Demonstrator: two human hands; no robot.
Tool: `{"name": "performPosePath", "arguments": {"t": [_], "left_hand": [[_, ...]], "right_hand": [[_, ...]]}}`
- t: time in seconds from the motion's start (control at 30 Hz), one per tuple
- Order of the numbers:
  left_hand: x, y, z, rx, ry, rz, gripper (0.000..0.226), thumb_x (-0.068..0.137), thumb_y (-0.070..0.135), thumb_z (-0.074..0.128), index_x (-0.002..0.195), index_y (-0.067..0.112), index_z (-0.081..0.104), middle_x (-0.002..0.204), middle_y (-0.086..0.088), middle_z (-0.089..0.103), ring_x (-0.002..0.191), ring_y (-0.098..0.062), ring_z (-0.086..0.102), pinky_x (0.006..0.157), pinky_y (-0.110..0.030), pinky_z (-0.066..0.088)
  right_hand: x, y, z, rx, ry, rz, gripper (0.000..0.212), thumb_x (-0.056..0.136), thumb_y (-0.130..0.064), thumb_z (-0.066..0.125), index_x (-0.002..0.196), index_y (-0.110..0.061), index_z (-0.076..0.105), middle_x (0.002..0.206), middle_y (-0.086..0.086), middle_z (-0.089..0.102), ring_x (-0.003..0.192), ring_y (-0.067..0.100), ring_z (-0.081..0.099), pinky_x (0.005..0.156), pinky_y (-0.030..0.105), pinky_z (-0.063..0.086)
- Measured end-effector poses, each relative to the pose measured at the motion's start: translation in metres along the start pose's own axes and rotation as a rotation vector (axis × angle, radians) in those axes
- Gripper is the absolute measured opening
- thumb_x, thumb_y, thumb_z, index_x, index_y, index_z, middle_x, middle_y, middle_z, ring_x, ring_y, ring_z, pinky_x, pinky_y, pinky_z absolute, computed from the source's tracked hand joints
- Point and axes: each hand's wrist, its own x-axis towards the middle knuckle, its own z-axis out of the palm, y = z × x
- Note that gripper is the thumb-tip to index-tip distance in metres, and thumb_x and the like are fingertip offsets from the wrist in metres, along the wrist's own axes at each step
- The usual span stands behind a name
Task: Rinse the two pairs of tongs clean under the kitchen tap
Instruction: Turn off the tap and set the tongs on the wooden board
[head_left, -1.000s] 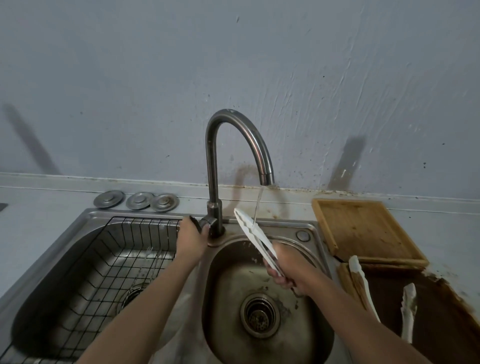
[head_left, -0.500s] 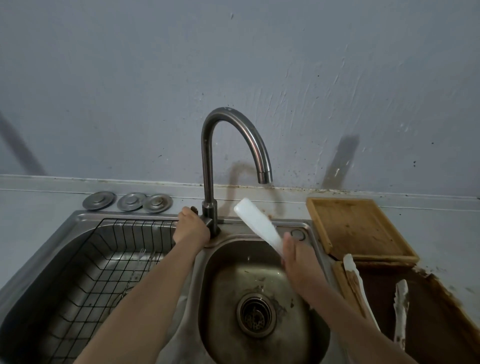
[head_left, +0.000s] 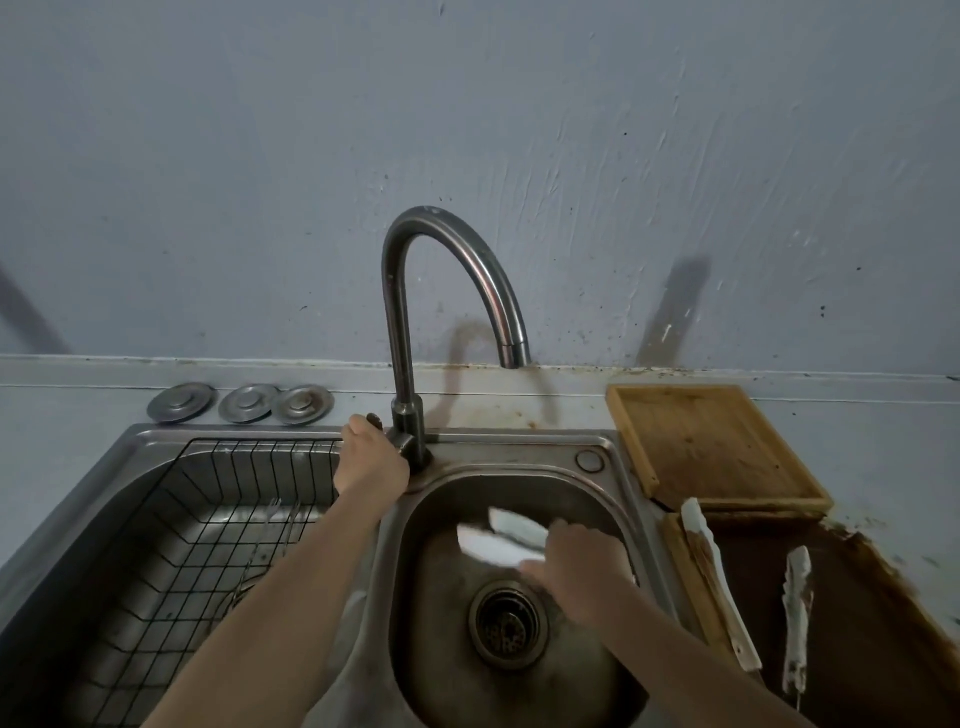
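Observation:
My right hand (head_left: 582, 566) grips white tongs (head_left: 501, 538) low inside the right sink bowl (head_left: 602, 499), tips pointing left and blurred by motion. My left hand (head_left: 370, 462) rests on the tap handle at the base of the curved steel tap (head_left: 402, 322). No water runs from the spout. A second pair of white tongs (head_left: 719, 577) lies spread open on the dark brown tray (head_left: 872, 623) to the right of the sink, its other arm at the tray's middle.
A wire rack (head_left: 208, 530) sits in the left sink bowl. Three metal sink plugs (head_left: 244, 402) lie on the counter behind it. A wooden tray (head_left: 711, 447) rests by the back wall at the right. The drain strainer (head_left: 508, 626) is in the right bowl.
The water stream has stopped. My right hand has dropped the tongs from under the spout down into the right bowl. My left hand stays on the tap handle.

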Motion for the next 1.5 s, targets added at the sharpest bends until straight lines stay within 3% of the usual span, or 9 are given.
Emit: {"name": "performPosePath", "arguments": {"t": [0.17, 0.3, 0.43, 0.53, 0.7, 0.83, 1.1, 1.3, 1.5], "left_hand": [[-0.002, -0.009, 0.010, -0.208, 0.110, 0.025, 0.039, 0.078, -0.005, 0.057, 0.112, 0.000, 0.040, 0.107, -0.016, 0.047, 0.101, -0.038, 0.053, 0.072, -0.038, 0.042], [-0.002, -0.012, 0.015, -0.398, 0.166, -0.076, 0.035, 0.084, 0.001, 0.057, 0.116, -0.004, 0.042, 0.114, -0.022, 0.049, 0.101, -0.041, 0.056, 0.077, -0.040, 0.044], [-0.015, 0.013, 0.032, -0.498, 0.288, -0.135, 0.065, 0.085, 0.008, 0.059, 0.137, -0.007, 0.025, 0.143, -0.028, 0.030, 0.134, -0.044, 0.030, 0.113, -0.051, 0.023], [-0.055, 0.052, 0.060, -0.535, 0.560, 0.161, 0.071, 0.082, 0.012, 0.058, 0.138, -0.005, 0.019, 0.146, -0.029, 0.018, 0.139, -0.040, 0.015, 0.114, -0.047, 0.009], [-0.086, 0.110, 0.120, -0.240, -0.120, 0.857, 0.033, 0.086, 0.006, 0.049, 0.114, 0.021, 0.055, 0.112, 0.009, 0.055, 0.107, 0.001, 0.042, 0.105, -0.042, 0.038], [-0.077, 0.143, 0.154, 0.263, -0.412, 1.143, 0.037, 0.086, 0.010, 0.049, 0.121, 0.024, 0.054, 0.126, 0.003, 0.057, 0.124, -0.016, 0.046, 0.111, -0.042, 0.029], [-0.051, 0.155, 0.181, 0.365, -0.538, 1.175, 0.053, 0.086, 0.006, 0.048, 0.136, 0.025, 0.045, 0.143, 0.003, 0.047, 0.133, -0.022, 0.037, 0.113, -0.045, 0.024], [-0.049, 0.142, 0.184, 0.160, -0.619, 1.098, 0.058, 0.084, 0.001, 0.048, 0.136, 0.025, 0.046, 0.149, 0.006, 0.040, 0.134, -0.018, 0.040, 0.107, -0.049, 0.033], [-0.062, 0.143, 0.177, 0.309, -0.674, 1.045, 0.065, 0.087, 0.006, 0.048, 0.145, 0.025, 0.028, 0.157, 0.008, 0.020, 0.143, -0.023, 0.021, 0.116, -0.049, 0.019]], "right_hand": [[-0.005, 0.016, -0.006, -0.018, -0.223, 0.007, 0.057, 0.087, -0.061, 0.038, 0.108, -0.013, 0.062, 0.096, 0.003, 0.066, 0.088, 0.021, 0.062, 0.072, 0.032, 0.045], [-0.007, 0.047, -0.024, 0.253, -0.110, 0.058, 0.061, 0.086, -0.067, 0.033, 0.093, -0.013, 0.062, 0.071, -0.003, 0.056, 0.070, 0.014, 0.056, 0.064, 0.029, 0.043], [0.001, 0.095, -0.049, 0.455, 0.052, 0.170, 0.059, 0.085, -0.066, 0.036, 0.089, -0.011, 0.057, 0.067, -0.002, 0.061, 0.053, 0.008, 0.060, 0.045, 0.019, 0.045], [0.013, 0.135, -0.058, 0.592, 0.225, 0.278, 0.047, 0.085, -0.061, 0.041, 0.095, -0.016, 0.050, 0.070, -0.002, 0.061, 0.050, 0.008, 0.061, 0.033, 0.014, 0.037], [0.040, 0.178, -0.048, 0.564, 0.419, 0.373, 0.052, 0.088, -0.051, 0.047, 0.118, -0.009, 0.047, 0.103, 0.008, 0.060, 0.082, 0.020, 0.063, 0.067, 0.036, 0.057], [0.052, 0.196, -0.029, 0.407, 0.383, 0.457, 0.058, 0.088, -0.054, 0.043, 0.121, -0.006, 0.043, 0.111, 0.014, 0.054, 0.092, 0.025, 0.060, 0.075, 0.036, 0.053], [0.092, 0.207, -0.023, 0.041, 0.370, 0.570, 0.064, 0.083, -0.062, 0.047, 0.108, -0.003, 0.054, 0.099, 0.014, 0.062, 0.089, 0.027, 0.062, 0.068, 0.036, 0.050], [0.112, 0.215, -0.027, 0.360, 0.252, 0.501, 0.054, 0.085, -0.040, 0.061, 0.118, 0.001, 0.049, 0.109, 0.018, 0.057, 0.088, 0.026, 0.058, 0.070, 0.032, 0.048], [0.065, 0.206, -0.034, 0.542, 0.472, 0.276, 0.025, 0.091, -0.032, 0.053, 0.105, -0.013, 0.060, 0.093, 0.002, 0.065, 0.080, 0.017, 0.063, 0.068, 0.032, 0.053]]}}
